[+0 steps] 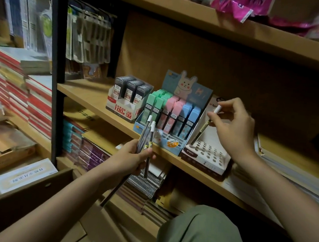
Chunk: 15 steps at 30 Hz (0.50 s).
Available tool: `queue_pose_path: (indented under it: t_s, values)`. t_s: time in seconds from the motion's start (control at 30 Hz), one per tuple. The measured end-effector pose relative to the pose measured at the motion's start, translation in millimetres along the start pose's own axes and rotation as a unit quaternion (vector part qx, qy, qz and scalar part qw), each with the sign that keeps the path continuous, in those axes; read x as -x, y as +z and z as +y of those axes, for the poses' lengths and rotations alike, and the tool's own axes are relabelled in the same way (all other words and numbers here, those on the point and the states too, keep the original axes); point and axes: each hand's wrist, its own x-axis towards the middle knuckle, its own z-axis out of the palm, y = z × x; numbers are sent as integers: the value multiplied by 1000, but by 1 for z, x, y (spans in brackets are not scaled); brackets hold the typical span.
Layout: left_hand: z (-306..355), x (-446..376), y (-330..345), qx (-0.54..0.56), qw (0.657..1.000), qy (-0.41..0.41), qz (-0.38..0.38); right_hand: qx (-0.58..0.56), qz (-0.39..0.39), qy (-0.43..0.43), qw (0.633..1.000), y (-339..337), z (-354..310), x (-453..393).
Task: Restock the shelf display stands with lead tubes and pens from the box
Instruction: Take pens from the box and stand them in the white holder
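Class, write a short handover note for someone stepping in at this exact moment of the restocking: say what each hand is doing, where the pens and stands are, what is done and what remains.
Right hand: pinches one white-capped pen, its tip in a front-left hole of the white pen stand on the middle shelf.
Left hand: grips a small bunch of pens, caps up, in front of the shelf.
Pastel lead-tube stand with the rabbit card and the black lead-tube stand look largely filled.
Done: lead tubes seem stocked.
Left: the pen stand's other holes are empty; seat this pen, then feed in those in the left hand. The box is not clearly in view.
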Motion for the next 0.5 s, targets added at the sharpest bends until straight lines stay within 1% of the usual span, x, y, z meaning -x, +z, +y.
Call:
queue_pose_path:
  t_s: [0.13, 0.2, 0.3, 0.4, 0.5]
  values:
    - [-2, -3, 10, 1, 1000, 7, 3, -6, -13, -18, 1000, -9, -1, -4]
    - [-3, -5, 20, 6, 1000, 4, 12, -16, -5, 2, 1000, -15, 1, -9]
    - [2, -12, 35, 8, 1000, 16, 22, -8, -2, 53, 999, -21, 8, -26]
    - [10, -21, 49, 19, 999, 33, 33, 27, -47, 96, 994, -17, 16, -40]
    - [12, -29, 64, 41, 998, 33, 37, 56, -98, 89, 990, -9, 21, -46]
